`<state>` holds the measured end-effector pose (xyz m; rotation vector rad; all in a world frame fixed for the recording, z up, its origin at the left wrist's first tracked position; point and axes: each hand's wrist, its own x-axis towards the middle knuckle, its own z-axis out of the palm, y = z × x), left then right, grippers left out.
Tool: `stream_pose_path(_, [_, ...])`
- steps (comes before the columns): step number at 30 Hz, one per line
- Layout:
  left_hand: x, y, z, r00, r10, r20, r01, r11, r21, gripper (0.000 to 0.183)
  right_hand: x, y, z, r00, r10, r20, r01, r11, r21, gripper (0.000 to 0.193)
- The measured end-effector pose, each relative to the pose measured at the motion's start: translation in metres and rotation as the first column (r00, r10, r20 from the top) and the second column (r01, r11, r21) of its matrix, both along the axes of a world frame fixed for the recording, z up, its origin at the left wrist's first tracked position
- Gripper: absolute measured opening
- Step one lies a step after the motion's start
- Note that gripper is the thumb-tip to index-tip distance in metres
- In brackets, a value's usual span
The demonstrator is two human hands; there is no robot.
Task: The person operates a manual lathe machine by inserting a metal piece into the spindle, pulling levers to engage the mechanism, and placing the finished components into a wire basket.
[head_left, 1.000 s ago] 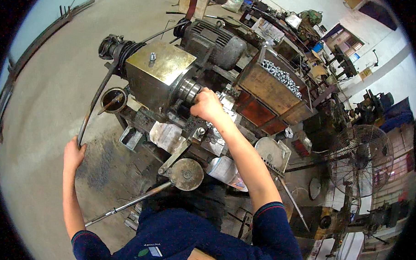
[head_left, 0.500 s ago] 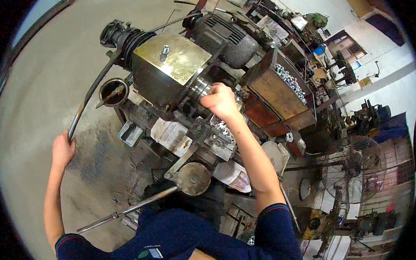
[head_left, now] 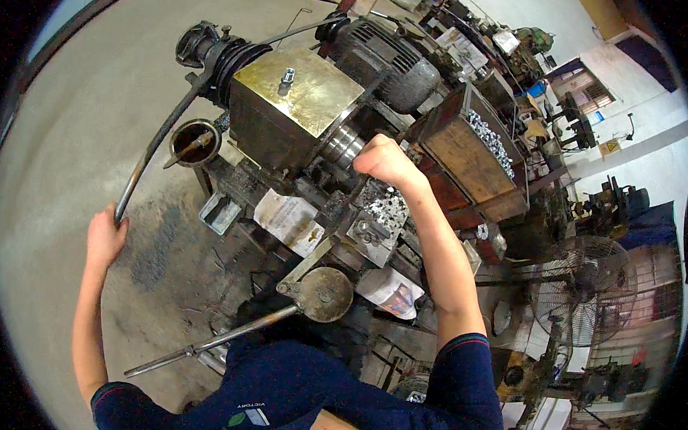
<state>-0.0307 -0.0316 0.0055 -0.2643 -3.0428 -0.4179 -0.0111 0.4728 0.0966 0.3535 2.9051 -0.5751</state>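
My left hand (head_left: 107, 235) is wrapped round the lower end of a long dark metal lever (head_left: 151, 149), which runs up to the pulley end of a small lathe-like machine. My right hand (head_left: 390, 163) is at the open end of the bright steel spindle (head_left: 342, 145). Its fingers are curled closed, and whatever they pinch is hidden behind the hand. Between my hands stands the machine's headstock (head_left: 297, 90), with a brass-coloured top plate. One small metal fitting (head_left: 288, 76) stands upright on that plate. Below my right hand, a slide (head_left: 372, 230) is strewn with metal chips.
Right of the spindle, a wooden-sided bin (head_left: 467, 151) holds many small shiny metal parts. An electric motor (head_left: 383, 61) sits behind the headstock. A round-plate handle (head_left: 322, 294) with a long rod lies near my body. A pot with a brush (head_left: 195, 143) hangs at left; a fan (head_left: 584, 280) stands at right.
The machine sits slightly farther right in view, as the view has shifted. My right hand stays by the spindle end, fingers still closed. My left hand keeps its grip on the lever.
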Motion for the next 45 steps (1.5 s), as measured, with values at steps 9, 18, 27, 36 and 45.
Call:
stream_pose_path(9, [0.003, 0.009, 0.007, 1.000, 0.023, 0.010, -0.023, 0.999, 0.022, 0.020, 0.022, 0.005, -0.005, 0.989, 0.128, -0.068, -0.135, 0.985, -0.105, 0.028])
stream_pose_path(18, [0.003, 0.004, 0.001, 0.999, 0.037, -0.018, -0.038, 0.997, -0.070, 0.021, 0.035, -0.003, -0.020, 0.925, 0.317, -0.212, -0.284, 0.944, 0.170, 0.031])
stream_pose_path(27, [-0.002, -0.001, -0.012, 0.999, 0.041, -0.019, -0.042, 0.998, -0.054, 0.020, 0.042, -0.002, -0.029, 0.889, 0.350, -0.295, -0.275, 0.923, 0.268, 0.027])
stream_pose_path(36, [0.002, 0.006, -0.002, 0.998, 0.055, -0.010, -0.055, 0.998, -0.036, 0.018, 0.042, -0.013, -0.022, 0.944, 0.273, -0.186, -0.204, 0.924, 0.322, 0.028])
stream_pose_path(45, [0.001, 0.004, 0.000, 0.998, 0.061, 0.016, -0.061, 0.998, -0.030, 0.020, 0.042, -0.013, -0.018, 0.957, 0.257, -0.138, -0.200, 0.923, 0.330, 0.028])
